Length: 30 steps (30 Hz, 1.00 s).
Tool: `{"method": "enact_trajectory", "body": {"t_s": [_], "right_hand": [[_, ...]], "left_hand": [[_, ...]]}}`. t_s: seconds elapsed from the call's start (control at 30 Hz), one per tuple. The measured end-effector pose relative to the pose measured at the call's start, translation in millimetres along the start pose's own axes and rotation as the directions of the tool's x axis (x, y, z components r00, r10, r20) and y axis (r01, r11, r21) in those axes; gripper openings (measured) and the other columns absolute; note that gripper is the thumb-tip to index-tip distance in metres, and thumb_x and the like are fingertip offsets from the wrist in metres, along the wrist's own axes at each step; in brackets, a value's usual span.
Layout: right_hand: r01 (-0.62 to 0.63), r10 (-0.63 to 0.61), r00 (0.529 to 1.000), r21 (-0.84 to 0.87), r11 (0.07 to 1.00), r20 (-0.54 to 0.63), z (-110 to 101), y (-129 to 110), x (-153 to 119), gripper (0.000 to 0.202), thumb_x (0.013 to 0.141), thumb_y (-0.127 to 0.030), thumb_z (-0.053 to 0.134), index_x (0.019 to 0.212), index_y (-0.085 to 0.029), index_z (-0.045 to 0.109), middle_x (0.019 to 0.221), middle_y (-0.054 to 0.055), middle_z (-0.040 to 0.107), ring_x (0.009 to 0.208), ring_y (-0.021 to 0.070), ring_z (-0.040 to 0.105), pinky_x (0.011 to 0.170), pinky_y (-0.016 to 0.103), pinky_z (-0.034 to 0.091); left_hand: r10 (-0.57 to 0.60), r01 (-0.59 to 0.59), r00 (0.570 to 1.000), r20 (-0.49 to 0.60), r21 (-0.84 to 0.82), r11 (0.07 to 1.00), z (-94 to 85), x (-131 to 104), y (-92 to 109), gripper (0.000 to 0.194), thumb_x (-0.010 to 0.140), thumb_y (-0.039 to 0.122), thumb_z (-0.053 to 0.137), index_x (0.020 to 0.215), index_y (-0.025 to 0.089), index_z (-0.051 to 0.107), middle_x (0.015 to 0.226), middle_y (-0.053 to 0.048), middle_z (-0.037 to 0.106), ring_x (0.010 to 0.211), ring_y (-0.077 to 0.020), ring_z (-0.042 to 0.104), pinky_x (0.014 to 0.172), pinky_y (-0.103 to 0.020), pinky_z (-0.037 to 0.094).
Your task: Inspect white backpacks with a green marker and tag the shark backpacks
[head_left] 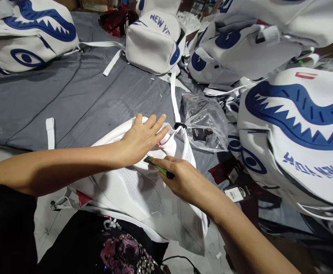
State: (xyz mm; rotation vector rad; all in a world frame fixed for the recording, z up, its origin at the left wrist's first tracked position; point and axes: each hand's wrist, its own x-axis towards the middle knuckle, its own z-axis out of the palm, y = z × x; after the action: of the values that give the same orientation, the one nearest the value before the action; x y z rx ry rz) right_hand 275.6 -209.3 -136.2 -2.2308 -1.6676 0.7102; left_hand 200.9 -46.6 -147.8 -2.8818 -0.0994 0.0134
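A white backpack lies across my lap and the table edge, its perforated back panel facing up. My left hand rests on its upper end with fingers spread, pressing near the white straps. In my closed right hand is a slim green tool with dark ends, which looks like a small cutter. Its tip meets the white material just below my left palm. A black buckle sits on a strap beyond my hands. My left palm hides part of the top seam.
Several white backpacks with blue shark-mouth prints surround the grey-covered table: one at the far left, one at the back, and a large one at right. A clear plastic bag lies beside the buckle, near red-black tags.
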Motion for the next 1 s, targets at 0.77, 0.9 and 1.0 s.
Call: {"method": "enact_trajectory", "body": {"t_s": [0.77, 0.9, 1.0], "right_hand": [[-0.055, 0.056, 0.998, -0.191, 0.980, -0.002, 2.7, -6.3, -2.6, 0.045, 0.084, -0.006, 0.055, 0.122, -0.029, 0.066, 0.091, 0.003, 0.068, 0.071, 0.0151, 0.063, 0.057, 0.024, 0.041], [-0.067, 0.073, 0.997, -0.207, 0.976, 0.024, 2.7, -8.8, -0.1, 0.048, 0.083, -0.007, 0.056, 0.124, -0.029, 0.065, 0.094, 0.003, 0.069, 0.076, 0.0171, 0.065, 0.058, 0.025, 0.039], [-0.122, 0.141, 0.989, -0.267, 0.956, 0.050, 0.2, -17.1, 0.6, 0.043, 0.083, -0.009, 0.054, 0.121, -0.027, 0.066, 0.095, 0.005, 0.070, 0.079, 0.0201, 0.066, 0.059, 0.027, 0.038]], "left_hand": [[0.001, -0.001, 1.000, -0.022, -0.012, 1.000, 3.3, 0.0, 0.7, 0.070, 0.091, 0.023, 0.050, 0.156, 0.020, 0.025, 0.164, -0.013, 0.020, 0.139, -0.0334, 0.032, 0.109, -0.054, 0.030], [0.006, -0.006, 1.000, -0.021, -0.008, 1.000, 2.8, 0.3, -0.7, 0.068, 0.092, 0.023, 0.052, 0.155, 0.019, 0.027, 0.163, -0.014, 0.023, 0.137, -0.0340, 0.035, 0.107, -0.054, 0.034], [-0.004, 0.005, 0.996, -0.089, 0.010, 1.000, -0.9, -3.3, 0.7, 0.065, 0.092, 0.020, 0.050, 0.154, 0.020, 0.031, 0.162, -0.012, 0.026, 0.136, -0.0333, 0.036, 0.106, -0.053, 0.035]]}}
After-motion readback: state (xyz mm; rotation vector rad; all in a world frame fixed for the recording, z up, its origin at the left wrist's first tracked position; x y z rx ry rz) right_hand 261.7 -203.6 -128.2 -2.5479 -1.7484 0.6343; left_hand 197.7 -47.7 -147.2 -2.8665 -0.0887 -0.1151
